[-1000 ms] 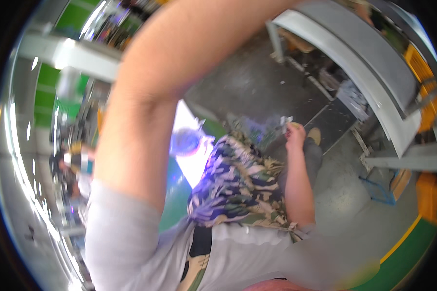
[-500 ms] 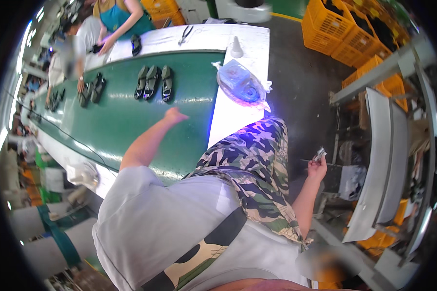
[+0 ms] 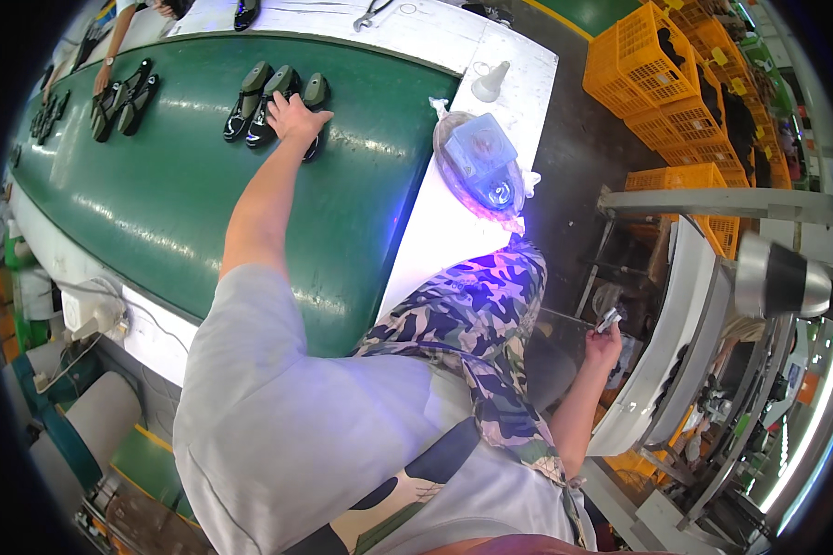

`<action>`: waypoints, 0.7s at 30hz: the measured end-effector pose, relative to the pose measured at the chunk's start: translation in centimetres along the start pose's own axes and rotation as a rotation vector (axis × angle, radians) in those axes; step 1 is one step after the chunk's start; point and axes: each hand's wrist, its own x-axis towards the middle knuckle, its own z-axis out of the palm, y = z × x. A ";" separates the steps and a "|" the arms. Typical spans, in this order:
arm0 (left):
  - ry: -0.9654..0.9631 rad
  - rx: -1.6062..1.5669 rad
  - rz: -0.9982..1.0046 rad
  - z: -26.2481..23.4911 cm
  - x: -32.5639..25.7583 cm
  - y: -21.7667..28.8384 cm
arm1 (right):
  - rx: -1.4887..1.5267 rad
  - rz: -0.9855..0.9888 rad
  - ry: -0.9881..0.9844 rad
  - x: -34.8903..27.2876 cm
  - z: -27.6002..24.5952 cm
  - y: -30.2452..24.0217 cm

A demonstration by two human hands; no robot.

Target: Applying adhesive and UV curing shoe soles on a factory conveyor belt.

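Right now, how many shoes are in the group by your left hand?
3, side by side on the green surface: left shoe, middle shoe and right shoe. The left hand partly covers the middle and right ones.

The left hand (image 3: 293,120), fingers spread, was positioned at the right-hand pair of three glossy black shoes (image 3: 261,132) near the far edge of the green worktop (image 3: 185,190); contact could not be determined. The right hand (image 3: 604,345) held a small silvery object (image 3: 609,320) beyond the right edge. A conical nozzle bottle (image 3: 491,83) stood at the far right corner.
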 end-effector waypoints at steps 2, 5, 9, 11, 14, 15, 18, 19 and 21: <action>-0.120 0.169 -0.044 -0.7 1.4 1.9 | -0.008 0.025 0.007 -0.5 0.0 0.1; -0.161 0.314 0.002 -1.3 3.4 2.2 | -0.046 0.032 0.019 -1.1 0.8 0.6; -0.262 0.346 -0.020 -1.2 6.6 1.8 | -0.064 0.022 0.057 -1.6 1.6 0.5; -0.311 0.429 0.000 -3.0 7.7 2.8 | -0.066 0.016 0.073 -2.0 1.2 0.1; -0.474 0.274 0.048 -3.3 9.6 0.5 | -0.073 -0.018 0.094 -2.2 1.6 -0.4; -0.490 0.327 0.038 -4.1 9.3 1.0 | -0.079 -0.015 0.098 -2.3 1.9 -0.6; -0.530 0.296 0.011 -3.3 10.3 0.4 | -0.073 -0.004 0.066 -1.5 2.2 -0.2; -0.557 0.306 0.011 -2.5 11.5 -0.3 | -0.078 0.014 0.026 -1.0 2.3 -0.1; -0.596 0.348 0.111 -1.9 11.9 -0.5 | -0.084 0.010 0.023 -0.6 3.8 0.4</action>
